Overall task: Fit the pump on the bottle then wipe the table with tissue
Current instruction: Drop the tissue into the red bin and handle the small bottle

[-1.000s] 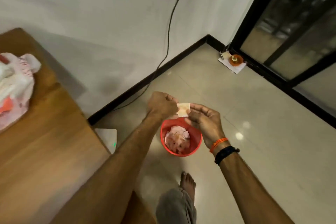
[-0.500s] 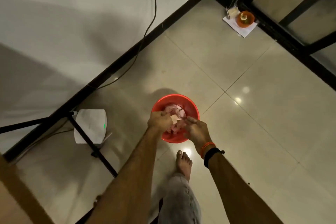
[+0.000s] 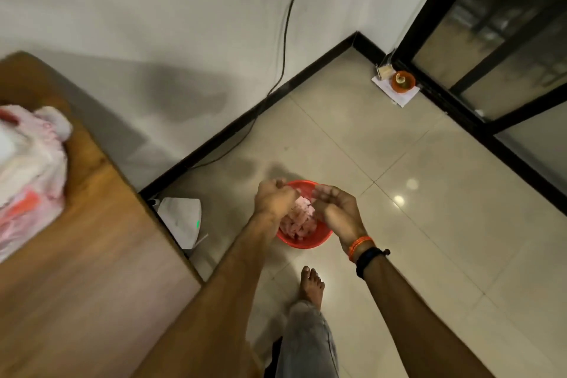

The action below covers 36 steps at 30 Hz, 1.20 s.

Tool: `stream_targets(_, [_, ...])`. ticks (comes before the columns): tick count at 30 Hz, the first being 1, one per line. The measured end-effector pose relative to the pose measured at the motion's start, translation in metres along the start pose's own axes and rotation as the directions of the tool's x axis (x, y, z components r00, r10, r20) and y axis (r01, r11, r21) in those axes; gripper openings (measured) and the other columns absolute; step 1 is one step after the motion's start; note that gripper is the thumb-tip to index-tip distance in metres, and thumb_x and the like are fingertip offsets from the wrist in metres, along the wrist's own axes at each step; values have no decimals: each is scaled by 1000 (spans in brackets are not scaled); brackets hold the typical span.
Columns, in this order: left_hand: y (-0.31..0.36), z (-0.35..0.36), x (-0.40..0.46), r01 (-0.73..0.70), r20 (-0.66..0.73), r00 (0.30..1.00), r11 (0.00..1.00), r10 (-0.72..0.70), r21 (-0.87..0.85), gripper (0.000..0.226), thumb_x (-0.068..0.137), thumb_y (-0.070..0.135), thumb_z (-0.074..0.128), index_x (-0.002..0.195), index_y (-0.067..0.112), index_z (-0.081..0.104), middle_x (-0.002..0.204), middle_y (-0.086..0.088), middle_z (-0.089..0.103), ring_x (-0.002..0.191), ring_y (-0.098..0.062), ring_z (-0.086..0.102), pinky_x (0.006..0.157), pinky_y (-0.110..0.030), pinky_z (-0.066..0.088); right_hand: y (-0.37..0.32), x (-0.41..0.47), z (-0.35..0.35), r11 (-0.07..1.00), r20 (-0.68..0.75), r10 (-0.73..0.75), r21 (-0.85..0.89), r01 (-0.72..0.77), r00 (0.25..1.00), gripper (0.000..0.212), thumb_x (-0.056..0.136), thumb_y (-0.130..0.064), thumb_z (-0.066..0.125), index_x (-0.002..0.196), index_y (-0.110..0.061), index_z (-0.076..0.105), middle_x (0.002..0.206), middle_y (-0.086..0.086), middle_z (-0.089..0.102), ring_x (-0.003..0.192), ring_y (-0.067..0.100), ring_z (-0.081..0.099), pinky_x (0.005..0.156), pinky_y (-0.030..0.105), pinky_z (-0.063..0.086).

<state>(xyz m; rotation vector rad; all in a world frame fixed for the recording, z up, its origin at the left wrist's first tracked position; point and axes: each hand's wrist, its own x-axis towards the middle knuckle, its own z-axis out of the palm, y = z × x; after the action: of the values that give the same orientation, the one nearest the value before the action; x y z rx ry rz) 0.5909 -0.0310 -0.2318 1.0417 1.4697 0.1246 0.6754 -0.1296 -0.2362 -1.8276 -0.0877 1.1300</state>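
A red bin (image 3: 306, 244) stands on the tiled floor, filled with crumpled pink-white tissue (image 3: 302, 219). Both my hands hover over it. My left hand (image 3: 274, 201) has its fingers curled, and I see nothing in it. My right hand (image 3: 336, 210) is relaxed with loosely bent fingers and holds nothing. The wooden table (image 3: 92, 270) fills the left of the view, with a plastic tissue pack (image 3: 30, 169) on its far end. No bottle or pump is in view.
A white device (image 3: 184, 221) with a green light sits on the floor under the table edge. A black cable (image 3: 287, 24) runs down the wall. An orange bowl (image 3: 403, 81) rests on paper by the black-framed glass door (image 3: 506, 49). My bare foot (image 3: 311, 285) is below the bin.
The tissue piece pinched between both hands is gone from my fingers. The hands have parted above the bin. The view has lifted, bringing the table back in.
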Motion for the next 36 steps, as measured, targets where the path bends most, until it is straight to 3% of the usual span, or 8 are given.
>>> stream_targets(4, [27,-51,-64,-125,-63,991,986,119,-113,22,76,9,73,95,15,65,86,5,66,84,-16,62,75,-23,49,-52,-61,18,990,59,-138,-7,139,989,32,85,10,61,108,-11,66,114,11,71,111,23,66,105,44,48])
stream_targets(9, [49,-130,-152,-235,-167,963,961,210,-146,46,84,8,70,128,5,59,129,-6,63,120,-20,59,106,-37,46,-104,-141,56,958,209,-264,-60,282,941,31,87,10,62,117,0,63,117,13,69,97,9,65,99,30,51])
stream_targets(16, [34,-234,-227,-275,-336,924,929,184,-249,46,87,9,68,132,7,56,132,-2,60,121,-18,56,103,-38,48,-133,-220,136,906,438,-284,-168,388,853,31,87,8,63,116,-4,64,116,9,69,94,13,66,95,29,53])
stream_targets(19, [15,-270,-245,-276,-426,895,915,133,-294,51,86,10,69,135,8,54,133,-2,59,122,-19,56,105,-42,48,-131,-243,172,876,526,-278,-204,436,804,30,86,7,65,112,-10,65,114,9,70,90,10,67,88,19,53])
stream_targets(24, [-25,-327,-264,-293,-595,803,854,-25,-431,41,84,2,70,123,5,58,122,-8,64,109,-20,62,97,-37,52,-120,-275,235,821,651,-217,-281,496,727,30,86,4,65,115,-5,64,117,10,69,108,21,66,97,29,52])
stream_targets(29, [-65,-372,-273,-306,-672,731,820,-123,-484,36,81,3,70,115,7,60,114,-9,66,92,-12,61,86,-30,52,-98,-295,294,774,730,-127,-350,527,672,34,86,13,57,118,2,61,123,17,64,86,9,58,73,10,53])
stream_targets(32, [-86,-395,-279,-285,-687,697,800,-204,-527,34,79,3,69,112,6,61,109,-7,67,97,-16,62,96,-40,53,-79,-304,324,714,740,-128,-394,579,661,39,83,3,69,119,-7,60,124,8,64,94,8,61,91,25,54])
stream_targets(36, [-97,-416,-277,-274,-671,708,790,-220,-548,43,81,3,70,122,6,58,117,-4,64,103,-17,62,100,-40,51,-68,-312,356,674,736,-127,-428,602,665,56,76,-8,79,126,-14,55,129,3,62,106,12,61,97,35,53])
